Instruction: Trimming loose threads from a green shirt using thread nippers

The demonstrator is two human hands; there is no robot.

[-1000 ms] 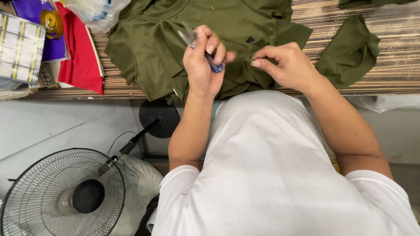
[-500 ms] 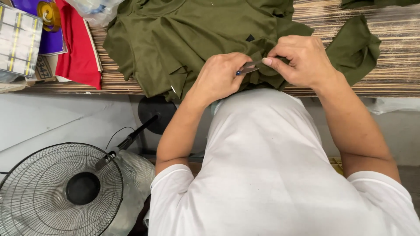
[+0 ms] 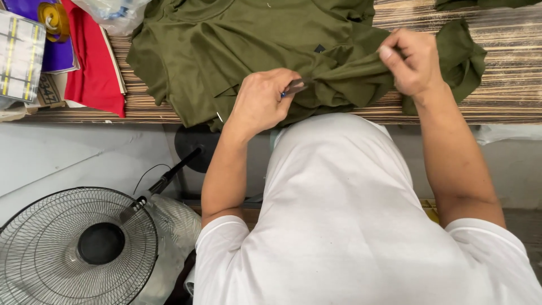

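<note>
Worktop (image 3: 508,85): striped wood-grain surface, running across the top of the view in front of me.

Olive-green garment (image 3: 248,51): largest item on the worktop, spread and rumpled, its near edge hanging just over the worktop's front edge. One fold is drawn taut between my two hands.

Standing fan (image 3: 76,245): round wire grille, dark hub, on the floor at lower left below the worktop, beside my left arm.

Red fabric (image 3: 93,73): folded piece on the worktop, just left of the green garment.

Clear plastic bag (image 3: 110,11): at the top edge, touching the garment's upper left corner.

Stack of printed packets (image 3: 20,53): far left corner of the worktop, next to the red fabric.

My right hand (image 3: 412,62): closed in a pinch on a bunched fold of the green garment, lifting it slightly off the worktop.

My left hand (image 3: 262,101): curled shut round a small thread snipper (image 3: 294,87), blue grip mostly hidden in my fist, dark tip pressed against the taut fold near the worktop's front edge.
</note>
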